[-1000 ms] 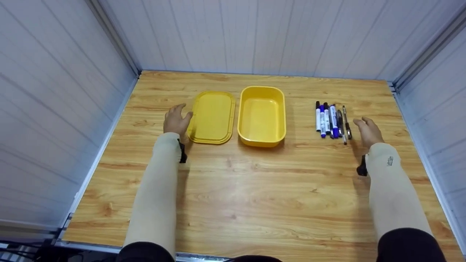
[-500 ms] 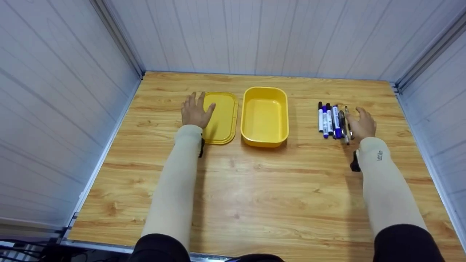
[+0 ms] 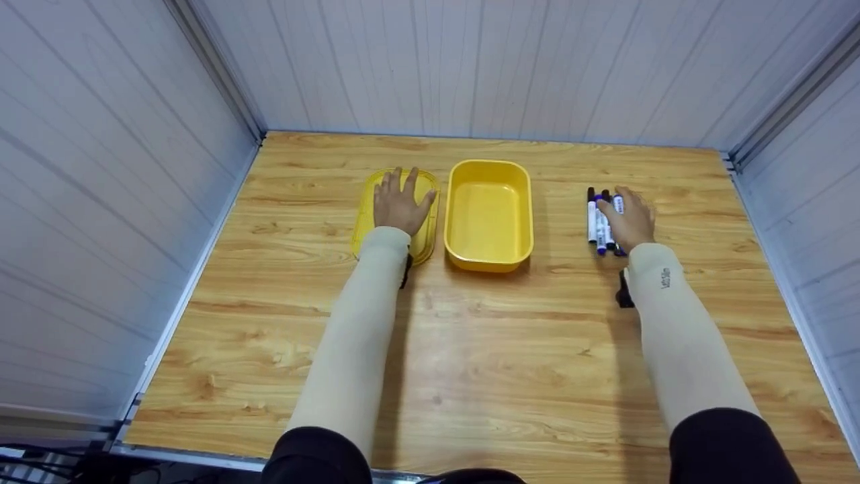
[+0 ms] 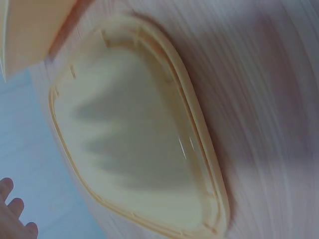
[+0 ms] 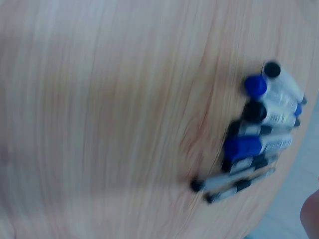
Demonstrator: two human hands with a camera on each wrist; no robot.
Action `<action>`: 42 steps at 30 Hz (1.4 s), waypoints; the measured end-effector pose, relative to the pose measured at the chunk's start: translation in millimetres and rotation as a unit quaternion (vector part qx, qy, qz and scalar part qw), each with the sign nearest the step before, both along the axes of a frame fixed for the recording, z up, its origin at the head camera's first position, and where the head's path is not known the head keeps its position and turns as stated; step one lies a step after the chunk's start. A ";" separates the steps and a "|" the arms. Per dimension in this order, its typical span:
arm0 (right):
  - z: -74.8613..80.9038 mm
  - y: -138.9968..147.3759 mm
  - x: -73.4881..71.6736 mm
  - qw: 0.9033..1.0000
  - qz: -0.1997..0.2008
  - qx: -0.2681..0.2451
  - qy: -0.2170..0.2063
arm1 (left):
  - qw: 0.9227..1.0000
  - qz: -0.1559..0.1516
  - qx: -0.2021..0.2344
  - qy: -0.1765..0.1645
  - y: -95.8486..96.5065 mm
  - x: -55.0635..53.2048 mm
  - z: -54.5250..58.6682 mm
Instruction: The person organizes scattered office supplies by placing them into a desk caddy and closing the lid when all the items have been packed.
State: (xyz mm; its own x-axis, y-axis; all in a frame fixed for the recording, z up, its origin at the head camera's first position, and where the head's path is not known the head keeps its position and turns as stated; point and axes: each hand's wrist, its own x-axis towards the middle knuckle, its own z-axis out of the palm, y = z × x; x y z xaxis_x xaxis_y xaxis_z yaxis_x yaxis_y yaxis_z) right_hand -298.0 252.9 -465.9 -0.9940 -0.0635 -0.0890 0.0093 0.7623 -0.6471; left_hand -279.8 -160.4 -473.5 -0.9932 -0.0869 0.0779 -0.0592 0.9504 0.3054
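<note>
A yellow rectangular lid (image 3: 366, 222) lies flat on the wooden table, left of an empty yellow box (image 3: 488, 222). Above the lid hovers my left hand (image 3: 401, 205), fingers spread; its shadow falls on the lid (image 4: 134, 129) in the left wrist view. My right hand (image 3: 631, 218) is over a row of markers (image 3: 600, 225) and pens, hiding the right part of the row in the head view, and it holds nothing. In the right wrist view the markers (image 5: 271, 112) with black and blue caps and several slim pens (image 5: 239, 186) lie side by side on the table, apart from the hand.
The box stands between the lid and the markers. White panel walls (image 3: 416, 67) enclose the table's back and both sides. Bare wood (image 3: 497, 363) stretches in front of the box. Dark cables (image 3: 40, 464) show at the lower left.
My left hand has moved right, from beside the lid to above it. The right hand has moved left, from beside the pens to over them. Lid, box and pens have stayed put.
</note>
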 end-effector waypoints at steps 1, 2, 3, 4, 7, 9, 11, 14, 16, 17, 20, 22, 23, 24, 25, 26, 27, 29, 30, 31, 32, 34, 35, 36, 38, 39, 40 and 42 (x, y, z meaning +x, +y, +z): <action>0.0 -4.4 -0.5 1.000 0.006 0.003 0.004 | 1.000 -0.004 -0.001 -0.001 3.6 -0.3 0.0; -0.2 -8.5 -0.9 1.000 0.011 0.007 0.006 | 1.000 -0.007 -0.004 -0.002 7.1 -0.6 0.0; -0.3 -12.3 -1.2 1.000 0.014 0.011 0.007 | 1.000 -0.010 -0.003 -0.002 10.3 -0.6 -0.1; -0.4 -15.8 -1.3 1.000 0.016 0.015 0.006 | 1.000 -0.013 -0.003 -0.001 13.4 -0.6 -0.3; -0.9 -24.8 -1.5 1.000 0.023 0.019 0.005 | 1.000 -0.022 0.000 0.006 21.4 -0.5 -0.9; -1.0 -29.9 -1.5 0.999 0.027 0.016 0.004 | 1.000 -0.026 -0.004 0.006 25.3 -0.4 -1.7; -1.6 -34.3 -2.1 0.999 0.035 0.016 0.009 | 1.000 -0.027 -0.008 0.004 28.6 0.0 -3.4; -1.9 -39.7 -3.1 0.999 0.042 0.025 0.014 | 0.999 -0.029 -0.017 -0.005 31.8 1.1 -6.3; -2.5 -42.4 -3.7 0.999 0.043 0.029 0.015 | 0.999 -0.030 -0.018 -0.008 33.3 2.2 -8.4; -2.8 -43.5 -3.9 0.999 0.043 0.032 0.013 | 0.999 -0.032 -0.018 -0.008 33.8 2.7 -9.4; -4.5 -46.8 -3.9 0.998 0.043 0.043 0.018 | 0.999 -0.035 -0.016 -0.010 35.6 3.9 -13.0; -6.1 -48.8 -4.0 0.997 0.047 0.053 0.023 | 0.999 -0.037 -0.014 -0.011 37.0 4.2 -15.9; -6.9 -49.9 -3.9 0.996 0.052 0.061 0.027 | 0.999 -0.037 -0.013 -0.011 37.7 4.3 -17.3; -7.7 -51.2 -4.0 0.996 0.056 0.067 0.032 | 0.999 -0.038 -0.014 -0.011 38.5 4.3 -18.5; -8.3 -52.7 -4.1 0.995 0.061 0.072 0.036 | 0.999 -0.038 -0.015 -0.011 39.3 4.2 -19.8; -8.9 -54.1 -4.1 0.994 0.066 0.077 0.039 | 0.999 -0.039 -0.015 -0.011 40.0 4.0 -21.1; -9.1 -56.0 -3.8 0.993 0.070 0.083 0.042 | 0.999 -0.039 -0.015 -0.009 40.6 3.9 -22.2; -10.4 -60.0 -3.2 0.992 0.077 0.091 0.051 | 0.999 -0.041 -0.020 -0.010 42.2 3.3 -24.3; -11.0 -62.3 -3.0 0.991 0.081 0.093 0.055 | 0.999 -0.043 -0.023 -0.011 42.9 3.1 -25.5; -11.5 -64.7 -2.6 0.990 0.084 0.095 0.058 | 0.999 -0.044 -0.023 -0.012 43.7 2.8 -26.4; -12.3 -67.2 -2.4 0.990 0.086 0.097 0.062 | 0.999 -0.045 -0.022 -0.013 44.4 2.6 -27.2; -14.0 -72.4 -2.3 0.989 0.091 0.098 0.069 | 0.998 -0.045 -0.027 -0.016 45.5 2.7 -28.6; -14.8 -74.9 -2.2 0.989 0.093 0.095 0.069 | 0.998 -0.046 -0.026 -0.018 46.1 3.0 -29.0; -15.7 -77.4 -2.1 0.989 0.096 0.093 0.069 | 0.999 -0.046 -0.024 -0.017 46.7 3.4 -29.2; -17.7 -81.7 -1.6 0.989 0.100 0.090 0.068 | 0.998 -0.046 -0.023 -0.019 48.0 4.5 -29.6; -18.8 -83.5 -1.3 0.989 0.103 0.087 0.068 | 0.999 -0.047 -0.021 -0.020 48.6 5.1 -29.7; -20.0 -85.2 -1.1 0.989 0.106 0.085 0.067 | 0.999 -0.047 -0.019 -0.020 49.1 5.6 -29.6; -22.0 -87.8 -0.3 0.988 0.113 0.084 0.066 | 0.999 -0.047 -0.020 -0.020 50.4 6.6 -29.4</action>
